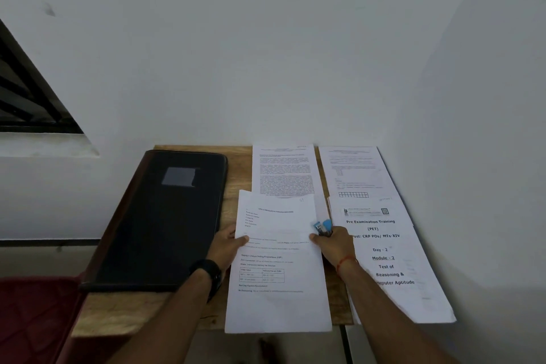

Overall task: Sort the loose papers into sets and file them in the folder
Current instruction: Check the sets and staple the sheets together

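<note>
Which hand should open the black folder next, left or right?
Left, probably. The left hand grips the sheet at its edge right beside the closed folder, while the right hand pinches the opposite edge and also holds blue-capped pens.

Both my forearms reach forward from the bottom of the view, angled slightly inward. My left hand (227, 242) pinches the left edge of a sheet (277, 275), thumb on top. My right hand (335, 245) pinches the opposite edge, with blue-capped pens (322, 227) clutched in its curled fingers.
</note>
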